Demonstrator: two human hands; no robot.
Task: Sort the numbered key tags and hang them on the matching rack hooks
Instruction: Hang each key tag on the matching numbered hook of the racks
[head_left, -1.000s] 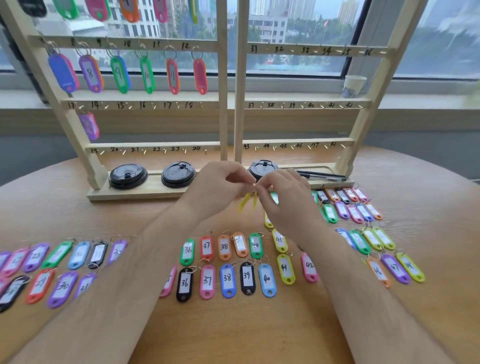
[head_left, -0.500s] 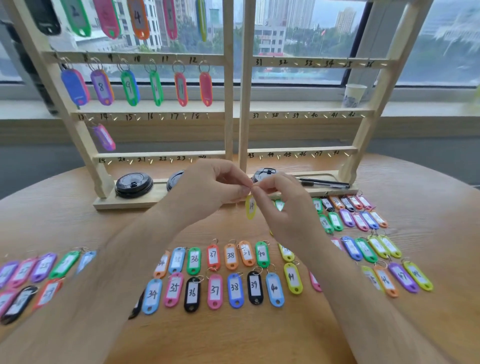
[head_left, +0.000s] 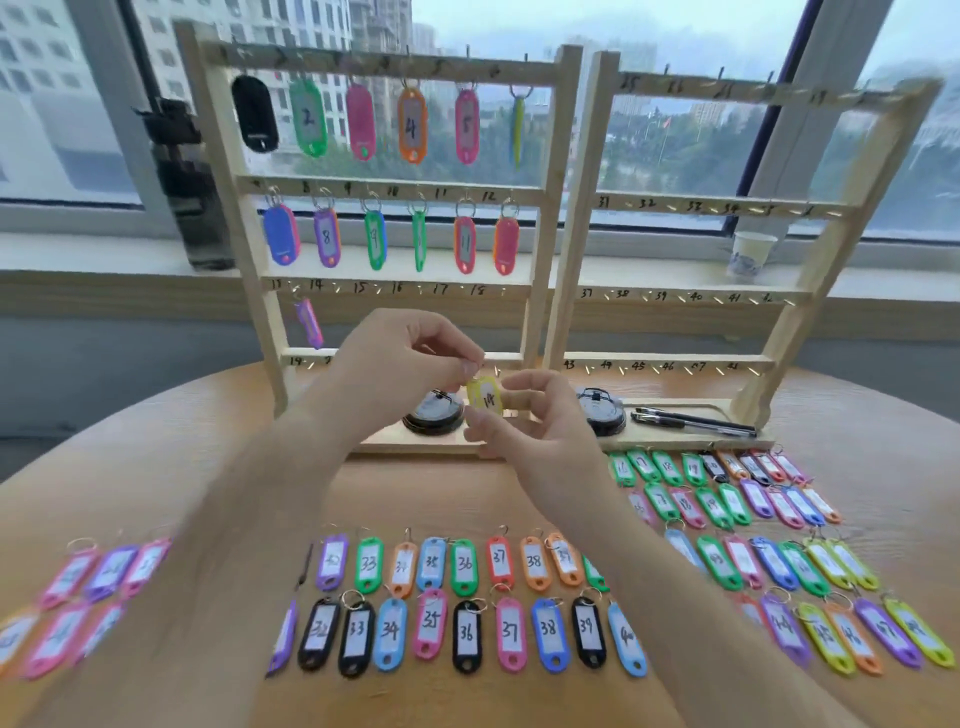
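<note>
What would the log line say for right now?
stage: yellow tag not yet hung | left hand: pinches its top | right hand: holds its body | hook 14: free

Round wooden table (head_left: 857, 415), wooden rack (head_left: 563, 208) at its back, rows of numbered key tags (head_left: 465, 636) in front.

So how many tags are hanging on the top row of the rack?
6, left to right: black tag, green tag 2, plain pink tag, orange tag 4, pink tag 5, and a yellow-green tag turned edge-on. None looks hidden.
</note>
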